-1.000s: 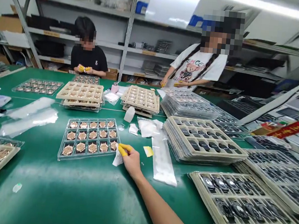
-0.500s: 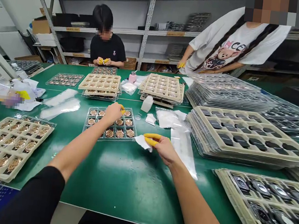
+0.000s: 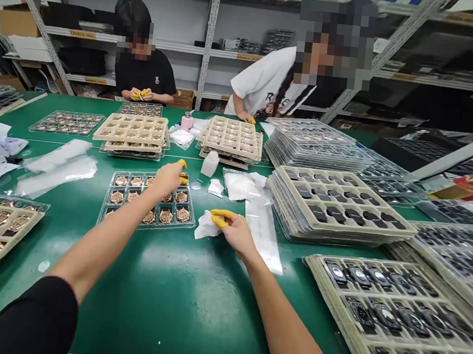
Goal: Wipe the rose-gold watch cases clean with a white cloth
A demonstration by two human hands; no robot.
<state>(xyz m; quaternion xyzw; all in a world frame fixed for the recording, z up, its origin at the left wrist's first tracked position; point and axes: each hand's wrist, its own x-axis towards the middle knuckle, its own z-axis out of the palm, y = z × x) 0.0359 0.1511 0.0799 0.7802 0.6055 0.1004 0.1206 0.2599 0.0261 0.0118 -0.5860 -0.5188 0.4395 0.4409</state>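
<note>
My left hand (image 3: 168,179), with yellow finger cots, reaches over the far right part of a clear plastic tray (image 3: 192,224). A small rose-gold watch case (image 3: 184,175) shows between its fingertips, partly hidden by them. Several similar round rose-gold watch cases (image 3: 166,215) sit in the tray's pockets; my forearm covers some of them. To the right of the tray, my right hand (image 3: 236,234) pinches a crumpled white wipe (image 3: 207,226) between yellow-covered fingers, just above the green table (image 3: 173,294).
A white block-shaped container (image 3: 209,164), a scrap of white wipe (image 3: 215,188) and plastic bags (image 3: 263,233) lie beyond my right hand. Stacked trays (image 3: 340,233) stand at the right, a beige tray (image 3: 14,235) at the left. Two co-workers (image 3: 146,74) are across the table.
My view has turned right, so the table things sit further left. A watch case now shows in my left fingertips. The co-worker in white has leaned lower. My right hand still holds the wipe.
</note>
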